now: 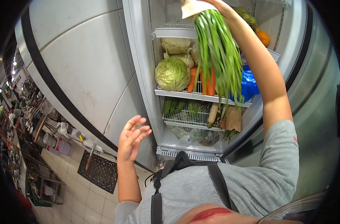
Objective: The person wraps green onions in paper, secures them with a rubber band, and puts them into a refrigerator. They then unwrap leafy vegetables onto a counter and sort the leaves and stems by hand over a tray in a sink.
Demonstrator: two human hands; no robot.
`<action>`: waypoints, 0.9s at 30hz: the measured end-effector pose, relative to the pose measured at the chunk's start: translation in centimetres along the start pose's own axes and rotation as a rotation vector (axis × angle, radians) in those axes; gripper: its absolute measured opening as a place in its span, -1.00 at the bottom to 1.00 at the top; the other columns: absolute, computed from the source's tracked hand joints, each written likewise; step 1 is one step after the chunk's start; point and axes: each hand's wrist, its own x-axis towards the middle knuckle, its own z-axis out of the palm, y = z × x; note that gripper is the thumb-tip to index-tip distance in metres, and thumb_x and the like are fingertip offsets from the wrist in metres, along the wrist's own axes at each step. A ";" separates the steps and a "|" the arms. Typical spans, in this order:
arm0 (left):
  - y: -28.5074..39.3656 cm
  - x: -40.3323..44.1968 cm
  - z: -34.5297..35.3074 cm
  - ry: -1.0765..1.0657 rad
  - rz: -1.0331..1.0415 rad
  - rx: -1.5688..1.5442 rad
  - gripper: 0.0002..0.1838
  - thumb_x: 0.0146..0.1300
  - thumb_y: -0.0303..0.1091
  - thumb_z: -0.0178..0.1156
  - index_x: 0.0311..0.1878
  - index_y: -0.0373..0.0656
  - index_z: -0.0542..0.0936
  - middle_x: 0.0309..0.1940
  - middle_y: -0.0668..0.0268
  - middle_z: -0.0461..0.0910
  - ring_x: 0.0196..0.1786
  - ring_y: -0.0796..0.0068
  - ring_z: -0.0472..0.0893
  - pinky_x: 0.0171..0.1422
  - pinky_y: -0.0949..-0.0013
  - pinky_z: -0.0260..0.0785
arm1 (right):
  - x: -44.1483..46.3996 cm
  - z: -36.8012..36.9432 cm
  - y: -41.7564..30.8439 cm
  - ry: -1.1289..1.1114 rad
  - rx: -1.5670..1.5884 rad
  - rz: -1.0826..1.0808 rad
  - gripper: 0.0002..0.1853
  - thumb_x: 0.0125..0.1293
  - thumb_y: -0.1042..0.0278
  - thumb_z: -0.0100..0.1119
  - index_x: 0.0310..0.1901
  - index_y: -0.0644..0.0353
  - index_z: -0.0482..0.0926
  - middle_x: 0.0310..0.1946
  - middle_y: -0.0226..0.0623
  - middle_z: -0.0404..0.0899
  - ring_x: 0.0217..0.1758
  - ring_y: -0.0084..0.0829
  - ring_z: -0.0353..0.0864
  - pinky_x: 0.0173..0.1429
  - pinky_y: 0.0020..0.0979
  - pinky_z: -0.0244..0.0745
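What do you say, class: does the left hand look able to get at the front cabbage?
Probably yes. The left hand is raised and empty, the fridge is open, and the front cabbage sits near the edge of its shelf. The greens hang to its right, not over it.

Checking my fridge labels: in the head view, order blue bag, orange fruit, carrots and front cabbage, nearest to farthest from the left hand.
From the left hand:
1. Front cabbage, left on its shelf
2. Carrots, right of it
3. Blue bag, same shelf's right end
4. Orange fruit, upper right
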 end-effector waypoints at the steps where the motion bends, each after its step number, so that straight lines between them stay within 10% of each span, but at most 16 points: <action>1: 0.0 -0.4 -0.5 0.025 0.003 0.003 -0.43 0.32 -0.41 0.27 0.35 -0.29 0.33 0.20 0.08 0.49 0.10 0.24 0.61 0.28 0.09 0.51 | 3.9 -5.0 0.3 -0.003 -0.096 -0.038 -0.74 0.44 0.31 0.07 -0.13 0.36 0.62 -0.27 -0.20 0.70 -0.27 -0.33 0.71 -0.18 -0.35 0.64; 3: 0.1 -1.3 -1.7 0.079 0.010 0.012 -0.45 0.33 -0.41 0.27 0.34 -0.27 0.35 0.20 0.09 0.49 0.09 0.26 0.61 0.27 0.11 0.50 | 5.1 -2.9 -0.2 -0.274 -0.496 -0.076 -0.73 0.43 0.26 0.08 -0.14 0.31 0.63 -0.28 -0.25 0.71 -0.28 -0.40 0.71 -0.22 -0.38 0.62; 7: 0.3 -3.3 -3.7 0.215 0.041 0.053 -0.48 0.33 -0.39 0.27 0.31 -0.27 0.37 0.15 0.12 0.53 0.08 0.28 0.61 0.25 0.16 0.50 | 10.4 -7.3 2.1 0.311 -0.178 0.205 -0.75 0.30 0.20 0.24 -0.25 0.25 0.66 -0.39 -0.23 0.74 -0.41 -0.35 0.77 -0.25 -0.22 0.76; 17: -0.8 -6.1 -5.5 0.340 0.000 0.117 -0.51 0.31 -0.38 0.30 0.25 -0.30 0.42 0.10 0.13 0.56 0.05 0.33 0.62 0.22 0.22 0.50 | 5.6 -10.4 1.1 0.692 -0.548 0.493 -0.74 0.39 0.23 0.08 -0.24 0.27 0.61 -0.41 -0.20 0.70 -0.49 -0.34 0.69 -0.29 -0.28 0.69; 20: -0.5 -5.5 -4.9 0.316 -0.009 0.120 -0.57 0.32 -0.45 0.25 0.22 -0.31 0.45 0.08 0.16 0.58 0.04 0.36 0.62 0.24 0.25 0.48 | 4.9 -13.8 -1.0 0.600 -0.633 0.649 -0.70 0.34 0.17 0.14 -0.06 0.23 0.63 -0.23 -0.20 0.73 -0.24 -0.32 0.74 0.00 -0.21 0.67; 23: -0.6 -4.2 -4.5 0.286 -0.034 0.134 -0.60 0.32 -0.48 0.23 0.21 -0.31 0.47 0.06 0.17 0.59 0.03 0.39 0.62 0.26 0.26 0.46 | 0.9 -11.7 -3.4 0.076 -1.525 0.307 -0.45 0.33 0.05 0.23 0.27 0.17 0.50 0.08 -0.14 0.64 0.19 -0.35 0.61 0.22 -0.18 0.60; 27: -1.1 -2.4 -3.9 0.223 -0.066 0.209 -0.56 0.30 -0.41 0.28 0.21 -0.30 0.46 0.03 0.16 0.61 0.02 0.38 0.64 0.22 0.28 0.50 | 3.6 -8.3 -1.5 0.805 -1.478 0.443 -0.42 0.30 0.07 0.28 0.32 0.10 0.49 0.30 -0.19 0.50 0.45 -0.31 0.36 0.38 -0.25 0.43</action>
